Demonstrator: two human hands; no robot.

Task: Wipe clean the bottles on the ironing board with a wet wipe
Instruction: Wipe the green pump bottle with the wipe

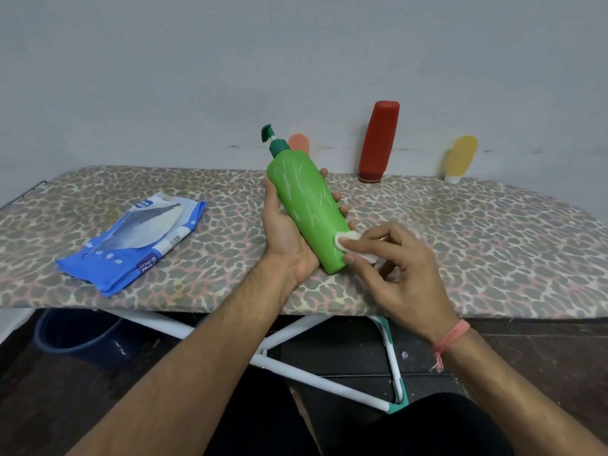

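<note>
My left hand (284, 235) grips a green pump bottle (307, 205) from below, tilted with its dark green pump pointing away, above the ironing board (460, 245). White streaks mark the bottle's side. My right hand (394, 268) pinches a small folded white wet wipe (348, 240) and presses it against the bottle's lower right side. A red bottle (378, 143) stands cap down at the board's far edge against the wall. A yellow tube (460, 159) stands to its right. An orange bottle (299, 143) shows partly behind the green one.
A blue and white wet wipe pack (131, 241) lies on the left part of the leopard-print board. Under the board are its white legs (296, 334) and a dark blue bucket (79, 334) on the floor at left.
</note>
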